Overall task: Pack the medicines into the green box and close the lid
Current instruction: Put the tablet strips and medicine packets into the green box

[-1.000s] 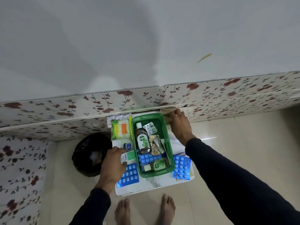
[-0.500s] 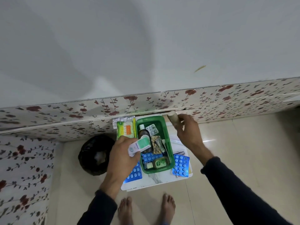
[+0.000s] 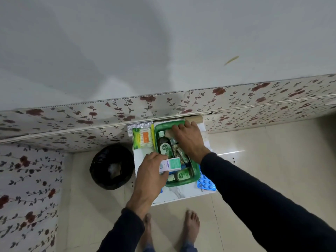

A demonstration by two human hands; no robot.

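The green box [image 3: 196, 176] stands open on a small white table [image 3: 174, 193]. Inside lie a large Dettol bottle [image 3: 164, 147], a small Dettol bottle [image 3: 181, 176] and several packets. My left hand [image 3: 150, 174] holds a white and green Optibex carton [image 3: 171, 163] over the box's near left part. My right hand [image 3: 189, 140] reaches palm down into the far end of the box, its fingers on a small beige roll [image 3: 168, 133]. No lid shows.
A green and orange cotton-bud pack [image 3: 142, 138] and a silver blister strip [image 3: 139, 126] lie left of the box. A blue blister pack [image 3: 206, 183] lies at its right. A black bin [image 3: 111, 167] stands on the floor at the left. My bare feet [image 3: 190, 222] are below the table.
My left hand lifted the carton from the table and carried it right, over the box. My right hand took the beige roll from the table's far edge and brought it down into the box.
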